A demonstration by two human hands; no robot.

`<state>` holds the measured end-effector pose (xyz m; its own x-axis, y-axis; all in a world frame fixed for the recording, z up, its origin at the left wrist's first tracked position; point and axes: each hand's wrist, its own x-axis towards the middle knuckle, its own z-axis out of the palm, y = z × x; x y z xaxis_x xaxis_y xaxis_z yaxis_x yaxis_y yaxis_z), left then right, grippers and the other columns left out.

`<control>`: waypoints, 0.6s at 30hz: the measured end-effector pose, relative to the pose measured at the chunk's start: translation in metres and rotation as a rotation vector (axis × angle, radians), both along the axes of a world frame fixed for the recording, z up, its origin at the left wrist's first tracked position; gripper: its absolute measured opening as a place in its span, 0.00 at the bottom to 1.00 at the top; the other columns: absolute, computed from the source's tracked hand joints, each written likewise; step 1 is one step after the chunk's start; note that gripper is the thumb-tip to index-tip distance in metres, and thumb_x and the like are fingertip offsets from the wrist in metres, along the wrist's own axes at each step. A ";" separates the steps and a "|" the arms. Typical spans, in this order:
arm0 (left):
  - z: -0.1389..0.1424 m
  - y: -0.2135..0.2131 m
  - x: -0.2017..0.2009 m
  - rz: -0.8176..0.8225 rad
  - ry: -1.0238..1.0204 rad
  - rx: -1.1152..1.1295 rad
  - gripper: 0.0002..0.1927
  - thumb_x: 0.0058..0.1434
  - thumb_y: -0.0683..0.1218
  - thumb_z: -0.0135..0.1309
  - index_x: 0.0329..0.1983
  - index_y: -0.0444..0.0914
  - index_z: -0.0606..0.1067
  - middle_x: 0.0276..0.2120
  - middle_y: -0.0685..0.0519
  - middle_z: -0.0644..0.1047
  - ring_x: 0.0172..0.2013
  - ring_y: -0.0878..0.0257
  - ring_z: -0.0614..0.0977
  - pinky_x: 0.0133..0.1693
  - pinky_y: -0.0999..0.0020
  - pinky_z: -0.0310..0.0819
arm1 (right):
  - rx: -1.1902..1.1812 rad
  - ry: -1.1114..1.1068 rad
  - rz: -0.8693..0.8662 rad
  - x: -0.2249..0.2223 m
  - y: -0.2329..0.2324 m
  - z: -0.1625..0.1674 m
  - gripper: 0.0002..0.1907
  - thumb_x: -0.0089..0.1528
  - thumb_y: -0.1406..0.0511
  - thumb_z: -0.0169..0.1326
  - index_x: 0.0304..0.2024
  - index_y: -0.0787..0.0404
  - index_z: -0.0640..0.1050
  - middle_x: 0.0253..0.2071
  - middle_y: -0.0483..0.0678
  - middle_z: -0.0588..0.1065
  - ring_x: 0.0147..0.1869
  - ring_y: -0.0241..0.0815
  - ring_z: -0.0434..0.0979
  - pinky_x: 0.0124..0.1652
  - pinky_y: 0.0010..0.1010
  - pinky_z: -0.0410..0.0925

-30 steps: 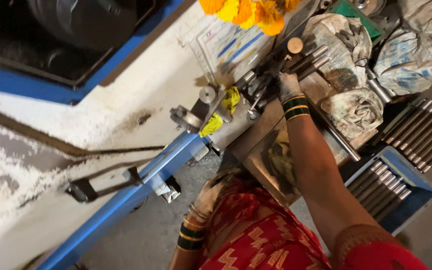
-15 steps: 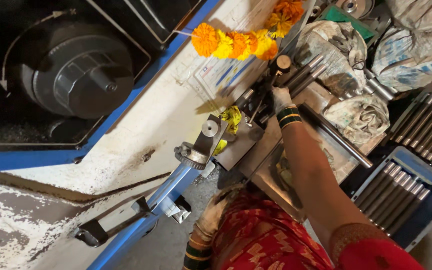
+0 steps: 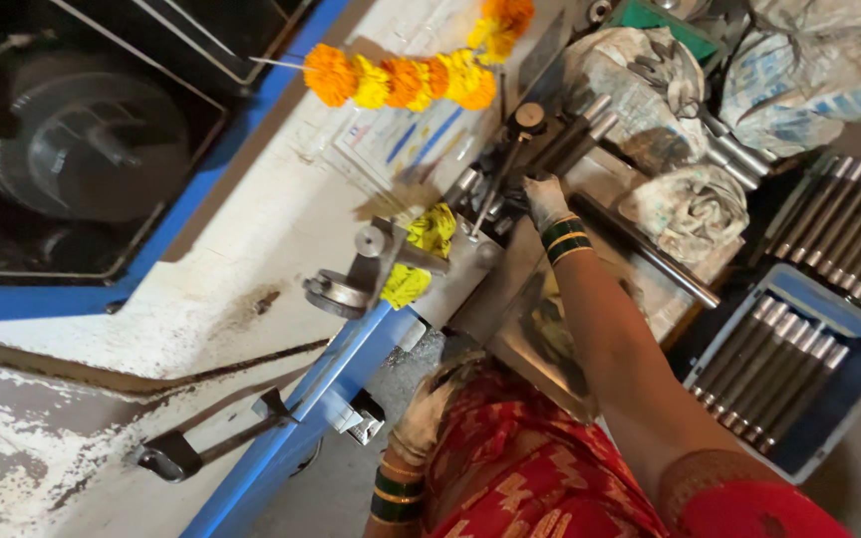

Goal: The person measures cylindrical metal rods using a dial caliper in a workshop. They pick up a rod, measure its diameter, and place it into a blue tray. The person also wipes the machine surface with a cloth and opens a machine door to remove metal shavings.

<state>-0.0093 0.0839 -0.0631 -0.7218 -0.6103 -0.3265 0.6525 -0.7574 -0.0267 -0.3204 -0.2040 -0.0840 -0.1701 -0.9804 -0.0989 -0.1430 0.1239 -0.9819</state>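
At the machine's tool area, the right hand (image 3: 547, 199), gloved and with green and gold bangles at the wrist, is closed over the ends of the dark steel rods (image 3: 575, 139) lying there; the grip itself is partly hidden, apparently to keep them seated. The left hand (image 3: 429, 413), also gloved, hangs low beside the red garment (image 3: 530, 468); whether it holds anything cannot be told. One blue crate (image 3: 854, 344) at the right holds about eight upright rods (image 3: 771, 367), stacked within reach. One marigold garland (image 3: 406, 75) drapes the machine body. Two yellow cloth scraps (image 3: 430, 231) sit by the lever.
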 end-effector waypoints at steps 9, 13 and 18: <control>-0.007 0.023 -0.062 -0.015 0.222 -0.002 0.27 0.82 0.49 0.26 0.77 0.29 0.58 0.74 0.41 0.63 0.69 0.53 0.66 0.73 0.61 0.53 | 0.156 -0.606 -0.146 -0.086 0.153 0.003 0.14 0.69 0.64 0.55 0.55 0.64 0.77 0.44 0.54 0.81 0.40 0.44 0.82 0.41 0.34 0.76; 0.000 0.038 -0.094 -0.018 0.008 -0.157 0.27 0.77 0.51 0.30 0.72 0.31 0.59 0.72 0.39 0.62 0.69 0.53 0.66 0.70 0.60 0.57 | 0.277 -0.603 -0.235 -0.149 0.236 0.001 0.16 0.68 0.61 0.56 0.56 0.61 0.76 0.44 0.52 0.81 0.43 0.45 0.83 0.44 0.36 0.77; 0.002 0.055 -0.135 -0.120 -0.530 -0.713 0.25 0.76 0.40 0.38 0.73 0.23 0.58 0.72 0.33 0.62 0.69 0.51 0.67 0.70 0.59 0.59 | 0.229 -0.700 -0.160 -0.220 0.330 -0.018 0.15 0.70 0.61 0.56 0.54 0.64 0.78 0.44 0.52 0.80 0.46 0.46 0.83 0.48 0.37 0.76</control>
